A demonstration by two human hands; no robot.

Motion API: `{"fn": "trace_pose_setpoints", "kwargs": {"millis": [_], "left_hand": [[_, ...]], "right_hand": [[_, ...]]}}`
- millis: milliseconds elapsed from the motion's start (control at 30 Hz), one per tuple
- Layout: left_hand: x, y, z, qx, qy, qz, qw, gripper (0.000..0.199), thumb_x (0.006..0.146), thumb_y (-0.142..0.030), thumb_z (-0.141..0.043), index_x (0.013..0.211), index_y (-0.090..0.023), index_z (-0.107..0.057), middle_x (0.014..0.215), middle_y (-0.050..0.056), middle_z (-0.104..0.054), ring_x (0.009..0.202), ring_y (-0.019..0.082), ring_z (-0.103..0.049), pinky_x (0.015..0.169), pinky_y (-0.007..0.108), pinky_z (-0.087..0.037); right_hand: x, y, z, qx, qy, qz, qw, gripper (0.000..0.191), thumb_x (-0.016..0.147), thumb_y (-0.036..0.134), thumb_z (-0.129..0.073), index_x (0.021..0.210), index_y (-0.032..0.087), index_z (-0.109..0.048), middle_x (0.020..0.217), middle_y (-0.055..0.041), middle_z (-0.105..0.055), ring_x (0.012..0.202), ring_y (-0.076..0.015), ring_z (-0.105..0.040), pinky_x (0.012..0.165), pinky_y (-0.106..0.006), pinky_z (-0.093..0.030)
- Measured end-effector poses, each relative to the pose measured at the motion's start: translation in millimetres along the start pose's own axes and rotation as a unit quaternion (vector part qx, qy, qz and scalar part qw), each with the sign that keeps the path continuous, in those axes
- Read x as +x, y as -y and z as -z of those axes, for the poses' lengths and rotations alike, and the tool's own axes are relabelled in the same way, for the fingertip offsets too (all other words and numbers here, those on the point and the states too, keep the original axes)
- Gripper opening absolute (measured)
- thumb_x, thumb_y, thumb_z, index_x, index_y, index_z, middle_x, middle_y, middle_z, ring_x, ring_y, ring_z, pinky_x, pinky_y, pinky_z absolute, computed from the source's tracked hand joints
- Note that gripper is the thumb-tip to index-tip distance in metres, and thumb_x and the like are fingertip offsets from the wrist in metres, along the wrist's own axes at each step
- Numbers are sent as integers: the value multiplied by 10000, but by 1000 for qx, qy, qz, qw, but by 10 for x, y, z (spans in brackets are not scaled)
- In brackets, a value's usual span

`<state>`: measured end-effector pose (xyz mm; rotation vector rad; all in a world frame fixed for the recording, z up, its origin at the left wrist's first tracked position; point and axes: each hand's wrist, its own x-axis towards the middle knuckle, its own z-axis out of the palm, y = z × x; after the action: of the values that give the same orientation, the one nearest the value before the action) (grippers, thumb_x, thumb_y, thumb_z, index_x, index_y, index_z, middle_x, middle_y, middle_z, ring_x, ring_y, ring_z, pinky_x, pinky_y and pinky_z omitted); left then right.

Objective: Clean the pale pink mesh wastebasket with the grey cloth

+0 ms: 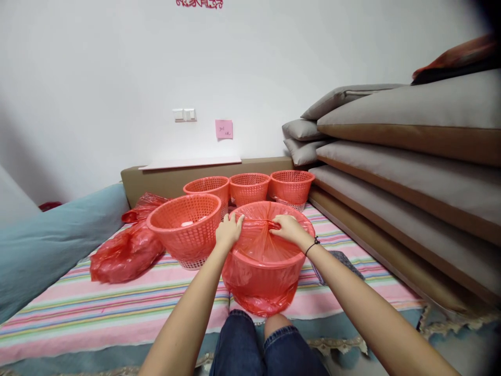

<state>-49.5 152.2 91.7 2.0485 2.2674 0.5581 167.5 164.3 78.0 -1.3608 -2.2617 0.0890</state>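
Observation:
A translucent red plastic bag [260, 284] encloses a round basket directly in front of my knees, its film gathered into a twist over the basket's top. My right hand [289, 228] pinches the gathered plastic near the middle. At the left side of the rim, my left hand [230, 230] is closed on the bag's film, pulled taut between both hands. Close by on the left stands an uncovered red perforated basket [186, 227] with a pale bottom and a small white item inside. The wrapped basket's lower part is blurred by the film.
Behind stand three more baskets: left [207, 185], middle [249, 189] and right [291, 185]. A filled red bag [129, 253] lies left on the striped cloth [129, 303]. Stacked grey cushions [410, 162] border the right. A dark grey cloth [346, 262] lies beside my right forearm.

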Motion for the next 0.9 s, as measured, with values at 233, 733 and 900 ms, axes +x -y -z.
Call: {"fn": "trace_pose_setpoints", "kwargs": {"millis": [233, 733, 900], "left_hand": [[3, -3, 1, 0, 2, 4, 1000, 610, 963, -565, -213, 1417, -228, -444, 1509, 159, -415, 1216, 376, -570, 976, 491, -459], [5, -31, 5, 1, -4, -10, 1000, 577, 977, -548, -194, 1396, -264, -471, 1471, 151, -455, 1201, 344, -583, 971, 477, -457], [30, -51, -4, -6, -5, -9, 1000, 577, 980, -538, -201, 1401, -249, -472, 1455, 162, -468, 1206, 347, -582, 978, 478, -452]], "right_hand": [[0, -21, -39, -4, 0, -7, 1000, 51, 795, 182, -642, 770, 154, -676, 850, -83, -724, 768, -196, -632, 674, -261, -371], [-20, -51, 25, 58, -116, 60, 990, 68, 845, 193, -634, 800, 174, -682, 869, -56, -696, 815, -178, -599, 742, -282, -405], [-4, -97, 22, 74, -127, 73, 986, 67, 831, 162, -647, 768, 174, -667, 834, -47, -690, 788, -175, -601, 736, -290, -426]]}}
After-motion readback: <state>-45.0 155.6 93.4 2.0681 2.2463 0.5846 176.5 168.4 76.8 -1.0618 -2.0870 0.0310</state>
